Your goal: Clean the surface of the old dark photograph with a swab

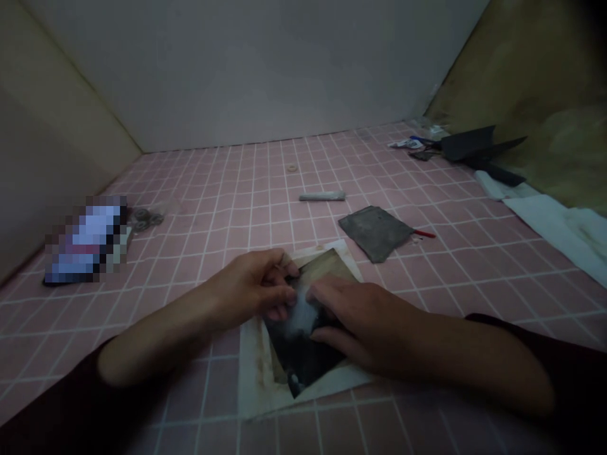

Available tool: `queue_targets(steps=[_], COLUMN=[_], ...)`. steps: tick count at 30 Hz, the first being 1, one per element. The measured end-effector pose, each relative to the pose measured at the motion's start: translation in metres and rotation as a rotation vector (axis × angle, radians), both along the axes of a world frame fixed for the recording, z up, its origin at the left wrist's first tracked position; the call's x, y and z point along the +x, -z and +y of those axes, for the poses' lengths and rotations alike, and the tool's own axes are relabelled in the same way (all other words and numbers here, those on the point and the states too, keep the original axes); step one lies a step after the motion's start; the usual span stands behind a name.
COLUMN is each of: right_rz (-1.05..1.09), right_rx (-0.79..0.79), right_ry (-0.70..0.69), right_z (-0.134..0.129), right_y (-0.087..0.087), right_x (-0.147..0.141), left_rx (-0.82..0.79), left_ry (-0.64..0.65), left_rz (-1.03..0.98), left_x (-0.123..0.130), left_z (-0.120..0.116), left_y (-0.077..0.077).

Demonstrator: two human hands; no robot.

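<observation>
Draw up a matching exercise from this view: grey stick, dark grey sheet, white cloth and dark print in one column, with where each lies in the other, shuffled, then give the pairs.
Things:
1. grey stick
2. dark grey sheet
3. white cloth
4. dark print

Places:
A. Under the left hand and right hand
B. Beside a red-tipped item
C. Along the tiles' far right side
D. Just nearer than a small pale ring

Pairs: 1-D, 2-B, 3-C, 4-A

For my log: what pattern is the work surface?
Work surface: pink with a white grid; head view.
</observation>
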State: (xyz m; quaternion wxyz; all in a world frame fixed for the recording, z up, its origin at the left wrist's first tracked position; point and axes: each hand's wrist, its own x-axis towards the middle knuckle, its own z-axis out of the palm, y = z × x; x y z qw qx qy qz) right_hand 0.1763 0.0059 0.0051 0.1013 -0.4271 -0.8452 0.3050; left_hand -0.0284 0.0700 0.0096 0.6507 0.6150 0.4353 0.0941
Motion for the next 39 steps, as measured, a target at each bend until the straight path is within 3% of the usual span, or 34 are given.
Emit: queue_targets(steps=[3,8,14,19,24,29,35,39], right_rz=[0.009,-0.002,-0.004,0.004,-0.006,-0.003,0.000,-0.009], right_rx=[0.025,-0.002,0.018,0.004,0.015,-0.006,0.030,0.011], right_ry=[0.002,-0.005,0.001,-0.009,-0.007,-0.019,-0.014,-0.022], right_z=[0.0004,0.0006,-0.0011,-0.0008,0.0005,-0.0005,-0.0014,-0.0011], right_y=[0.0009,-0.0001,0.0009,0.0017,0.0009,-0.0002,0.0011,0.0008], right_x=[-0.0001,-0.0003,0.0005,0.0006,-0.0002,0.0003,0.0005,0.0004], left_rx=[0.088,-0.032,0.088,-0.070,0.039,-0.070,0.031,-0.026], left_ry=[-0.056,0.064,-0.060,0.049,-0.045,0.059,-0.041,0.014], left_rz=[-0.122,0.031,-0.139,0.040,-0.152,-0.027,-0.145,-0.003], left_x=[0.0026,-0.0004,0.0035,-0.0002,0.0023,-0.0004,0.0042,0.0019], left_z=[0.0022,0.0025,0.0010,0.0016,0.0015,0.0009,0.0011,0.0009], left_y=[0.0042,0.0027,0.0059,0.0008,0.0067,0.0070,0.0071,0.0009])
